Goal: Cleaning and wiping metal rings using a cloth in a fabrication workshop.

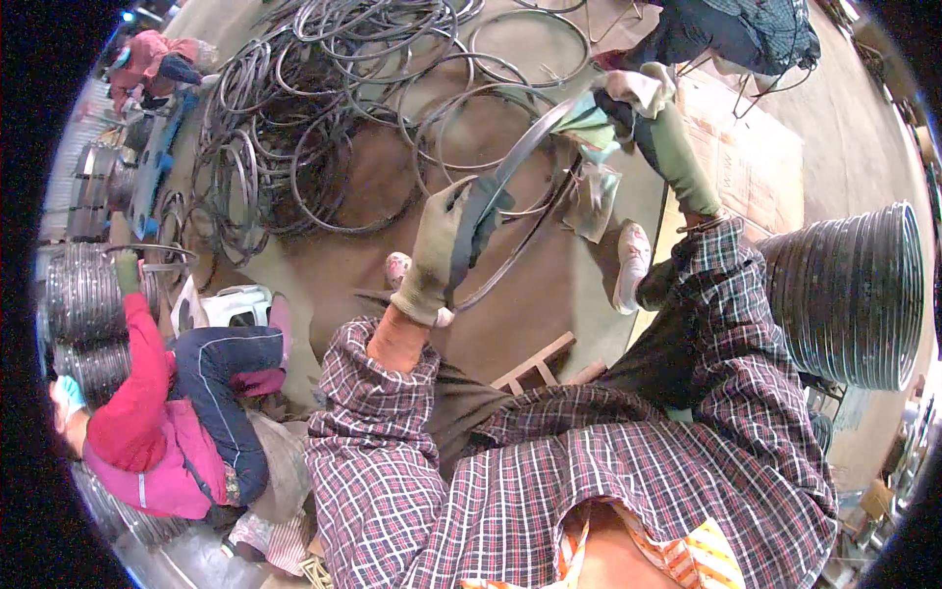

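Silver-grey curved metal hoop (528,149), one; flat brown cardboard (760,147), nearby.
I view beige-gloved left hand (442,245), fingers grasping hoop; beige-gloved right hand (633,105), fingers clenched on multicoloured cloth (589,128).

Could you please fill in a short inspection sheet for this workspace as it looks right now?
Surface: brown floor, with a cardboard sheet lying on the right.
Things in hand: a metal hoop and a multicoloured cloth against its upper part.
Clutter: a loose, tangled pile of hoops ahead; a small wooden frame near the person's legs.
Hands: both gloved; the left hand grips the hoop, the right hand holds the cloth at it, its fingers partly hidden.
Cables: nothing seen.
Surroundings: a neat stack of hoops on the right; a co-worker in pink and red on the left, beside more stacked hoops.
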Demonstrator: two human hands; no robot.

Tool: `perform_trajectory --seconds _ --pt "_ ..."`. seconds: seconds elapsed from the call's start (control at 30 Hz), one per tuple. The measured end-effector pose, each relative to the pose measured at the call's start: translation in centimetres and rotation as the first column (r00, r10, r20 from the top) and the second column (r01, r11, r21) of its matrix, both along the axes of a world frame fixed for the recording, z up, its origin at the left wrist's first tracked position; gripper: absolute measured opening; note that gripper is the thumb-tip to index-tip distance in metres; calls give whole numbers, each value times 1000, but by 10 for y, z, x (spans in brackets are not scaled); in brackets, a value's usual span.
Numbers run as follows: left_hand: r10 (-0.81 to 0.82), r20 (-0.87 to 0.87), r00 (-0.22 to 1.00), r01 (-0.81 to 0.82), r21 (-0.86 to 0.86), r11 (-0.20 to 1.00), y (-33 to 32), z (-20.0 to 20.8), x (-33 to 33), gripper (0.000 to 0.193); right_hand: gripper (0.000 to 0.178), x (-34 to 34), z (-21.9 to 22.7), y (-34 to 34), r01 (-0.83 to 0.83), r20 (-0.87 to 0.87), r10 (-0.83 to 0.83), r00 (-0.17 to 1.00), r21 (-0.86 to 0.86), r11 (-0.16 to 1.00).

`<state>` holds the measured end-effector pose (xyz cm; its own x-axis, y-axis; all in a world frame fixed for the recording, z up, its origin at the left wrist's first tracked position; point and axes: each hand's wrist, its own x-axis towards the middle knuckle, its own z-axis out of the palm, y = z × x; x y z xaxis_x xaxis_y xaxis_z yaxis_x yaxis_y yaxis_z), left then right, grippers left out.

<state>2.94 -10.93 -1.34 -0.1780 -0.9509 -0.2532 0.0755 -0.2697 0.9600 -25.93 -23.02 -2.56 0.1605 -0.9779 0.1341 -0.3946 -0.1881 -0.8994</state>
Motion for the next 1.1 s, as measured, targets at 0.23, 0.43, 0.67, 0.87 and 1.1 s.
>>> perform_trajectory --seconds 0.23,0.43,0.67,0.87,1.1 --pt "170 -156 973 -173 -8 985 -1 2 8 34 39 14 34 7 200 342 -194 919 18 980" --pt "207 -331 921 -169 139 976 -12 -14 23 29 30 32 2 16 191 -190 -392 900 -638 746" --pt "-14 -58 998 7 -111 994 0 -7 -5 28 42 78 9 29 -580 -691 60 721 -553 598" --pt "-98 -97 990 109 117 987 2 0 -3 28 49 58 13 10 -496 -491 279 825 -394 774" --pt "57 -206 977 -17 192 981 -2 -5 15 16 46 33 32 27 -167 -300 103 949 -196 966"
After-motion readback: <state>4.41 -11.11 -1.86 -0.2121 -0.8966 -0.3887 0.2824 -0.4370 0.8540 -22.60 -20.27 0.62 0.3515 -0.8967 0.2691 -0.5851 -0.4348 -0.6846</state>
